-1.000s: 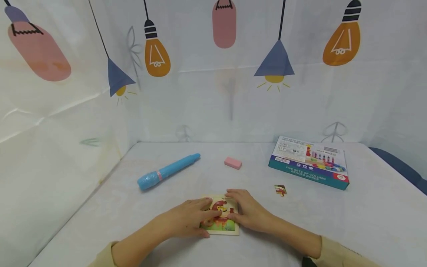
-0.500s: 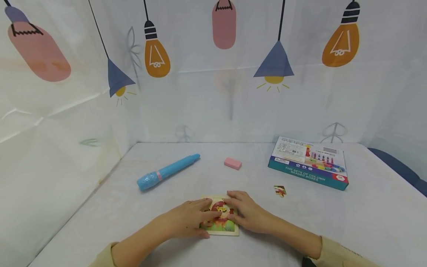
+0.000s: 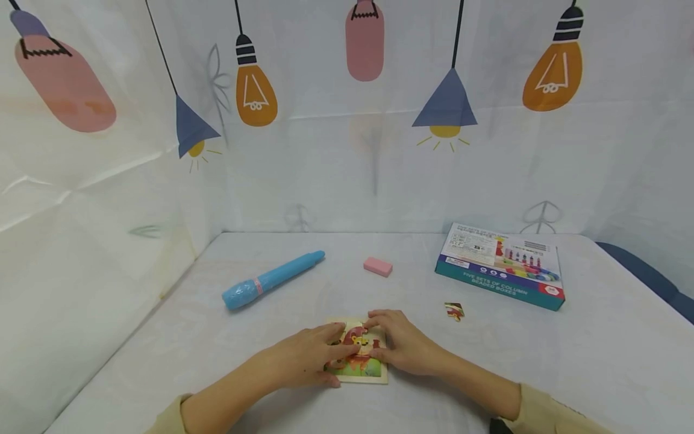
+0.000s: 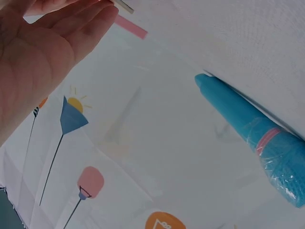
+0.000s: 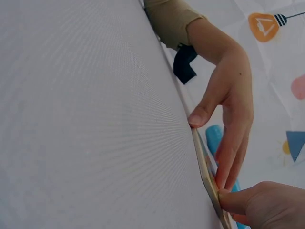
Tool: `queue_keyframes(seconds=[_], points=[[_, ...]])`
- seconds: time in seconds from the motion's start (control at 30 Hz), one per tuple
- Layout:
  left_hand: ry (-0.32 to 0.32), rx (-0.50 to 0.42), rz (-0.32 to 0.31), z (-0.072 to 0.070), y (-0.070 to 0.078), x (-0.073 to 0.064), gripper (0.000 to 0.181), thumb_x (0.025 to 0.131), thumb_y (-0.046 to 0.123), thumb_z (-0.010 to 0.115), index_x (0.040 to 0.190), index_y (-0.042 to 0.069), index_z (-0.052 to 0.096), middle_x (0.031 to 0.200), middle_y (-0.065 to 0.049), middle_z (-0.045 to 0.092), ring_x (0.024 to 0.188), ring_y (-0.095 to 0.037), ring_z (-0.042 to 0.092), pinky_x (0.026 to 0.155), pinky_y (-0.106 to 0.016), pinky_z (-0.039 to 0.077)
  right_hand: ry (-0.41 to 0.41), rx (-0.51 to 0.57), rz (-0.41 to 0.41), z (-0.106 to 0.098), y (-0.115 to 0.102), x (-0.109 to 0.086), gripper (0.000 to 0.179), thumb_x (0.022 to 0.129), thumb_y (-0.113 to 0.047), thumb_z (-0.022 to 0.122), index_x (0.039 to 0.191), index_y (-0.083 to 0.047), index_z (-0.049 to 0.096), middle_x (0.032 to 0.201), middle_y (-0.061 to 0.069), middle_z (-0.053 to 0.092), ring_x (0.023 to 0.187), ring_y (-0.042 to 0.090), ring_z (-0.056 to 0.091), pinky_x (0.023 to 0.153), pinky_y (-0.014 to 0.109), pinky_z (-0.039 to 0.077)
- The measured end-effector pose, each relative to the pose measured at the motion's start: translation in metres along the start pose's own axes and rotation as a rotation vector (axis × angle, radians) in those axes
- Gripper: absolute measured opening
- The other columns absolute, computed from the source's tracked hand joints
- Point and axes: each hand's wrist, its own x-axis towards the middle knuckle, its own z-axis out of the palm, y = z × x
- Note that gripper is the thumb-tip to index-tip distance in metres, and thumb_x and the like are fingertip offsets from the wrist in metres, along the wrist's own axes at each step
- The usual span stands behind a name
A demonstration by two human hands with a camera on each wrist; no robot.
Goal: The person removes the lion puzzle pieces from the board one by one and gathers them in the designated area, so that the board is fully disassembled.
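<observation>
A small wooden jigsaw puzzle (image 3: pixel 358 361) with a lion picture and pale frame lies flat on the table. My left hand (image 3: pixel 306 355) spreads over its left part, fingers fairly straight on the picture and thumb at the near edge. From the right, my right hand (image 3: pixel 403 343) reaches over with bent fingers, its index fingertip and thumb on the right part of the puzzle. The right wrist view shows the left hand's thumb (image 5: pixel 199 117) at the board's edge. A loose puzzle piece (image 3: pixel 454 311) lies apart to the right.
A blue plastic-wrapped tube (image 3: pixel 273 280) with a pink band lies at the back left. Behind the puzzle is a pink block (image 3: pixel 378 266). The boxed bead set (image 3: pixel 501 265) sits at the back right. A printed curtain (image 3: pixel 336 169) stands behind the table (image 3: pixel 303 416).
The right hand's fingers shift slightly on the puzzle, its index fingertip moving over the upper right of the picture. The left hand stays in place.
</observation>
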Motion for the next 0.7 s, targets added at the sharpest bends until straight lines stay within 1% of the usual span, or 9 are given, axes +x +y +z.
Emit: queue_keyframes(seconds=[0.03, 0.13, 0.2, 0.27, 0.37, 0.47, 0.7], points=[[-0.001, 0.000, -0.002, 0.0000, 0.0000, -0.0002, 0.061, 0.081, 0.049, 0.060, 0.137, 0.030, 0.044, 0.138, -0.014, 0.039, 0.124, -0.025, 0.041, 0.089, -0.041, 0.044, 0.014, 0.005, 0.002, 0.0005, -0.0001, 0.0002, 0.029, 0.085, -0.023, 0.067, 0.109, -0.012, 0.057, 0.131, 0.013, 0.046, 0.122, 0.032, 0.037, 0.099, 0.052, 0.030], [-0.005, -0.007, -0.010, -0.0001, -0.0001, -0.0006, 0.061, 0.081, 0.050, 0.059, 0.137, 0.031, 0.043, 0.138, -0.013, 0.039, 0.124, -0.024, 0.040, 0.090, -0.041, 0.044, 0.073, 0.004, 0.001, 0.0017, -0.0014, 0.0001, 0.035, 0.081, -0.024, 0.070, 0.111, -0.009, 0.058, 0.127, 0.012, 0.049, 0.118, 0.030, 0.041, 0.096, 0.051, 0.034], [-0.005, -0.006, -0.011, 0.0000, -0.0001, -0.0006, 0.061, 0.081, 0.050, 0.059, 0.137, 0.031, 0.043, 0.138, -0.013, 0.039, 0.124, -0.024, 0.040, 0.090, -0.041, 0.044, 0.087, -0.010, -0.004, 0.0017, -0.0023, 0.0004, 0.039, 0.081, -0.024, 0.070, 0.113, -0.005, 0.058, 0.126, 0.013, 0.050, 0.117, 0.030, 0.042, 0.095, 0.051, 0.035], [-0.007, -0.013, -0.014, 0.0003, -0.0003, -0.0006, 0.060, 0.082, 0.049, 0.059, 0.137, 0.031, 0.043, 0.138, -0.014, 0.039, 0.124, -0.025, 0.041, 0.090, -0.041, 0.044, 0.089, -0.037, -0.006, 0.0018, -0.0030, 0.0003, 0.043, 0.081, -0.025, 0.070, 0.116, -0.003, 0.057, 0.127, 0.014, 0.049, 0.117, 0.030, 0.042, 0.096, 0.049, 0.035], [-0.009, -0.018, -0.017, 0.0009, -0.0008, -0.0003, 0.060, 0.082, 0.050, 0.059, 0.137, 0.032, 0.043, 0.138, -0.016, 0.039, 0.123, -0.027, 0.042, 0.089, -0.042, 0.044, 0.060, -0.071, -0.006, 0.0021, -0.0026, 0.0012, 0.037, 0.083, -0.025, 0.068, 0.113, -0.004, 0.061, 0.129, 0.016, 0.048, 0.119, 0.031, 0.040, 0.097, 0.049, 0.034], [-0.014, -0.025, -0.024, 0.0013, -0.0013, 0.0002, 0.060, 0.082, 0.050, 0.059, 0.137, 0.032, 0.043, 0.138, -0.017, 0.039, 0.121, -0.029, 0.045, 0.089, -0.043, 0.045, 0.041, -0.084, -0.002, 0.0020, -0.0027, 0.0013, 0.036, 0.084, -0.025, 0.067, 0.114, -0.005, 0.060, 0.130, 0.015, 0.047, 0.120, 0.030, 0.039, 0.098, 0.049, 0.033], [-0.017, -0.031, -0.026, 0.0013, 0.0000, -0.0002, 0.059, 0.083, 0.048, 0.059, 0.137, 0.035, 0.041, 0.139, -0.018, 0.037, 0.120, -0.029, 0.045, 0.088, -0.043, 0.045, 0.030, -0.043, 0.028, 0.0013, -0.0028, 0.0046, 0.032, 0.084, -0.023, 0.068, 0.110, -0.007, 0.061, 0.129, 0.016, 0.047, 0.120, 0.033, 0.038, 0.098, 0.051, 0.032]])
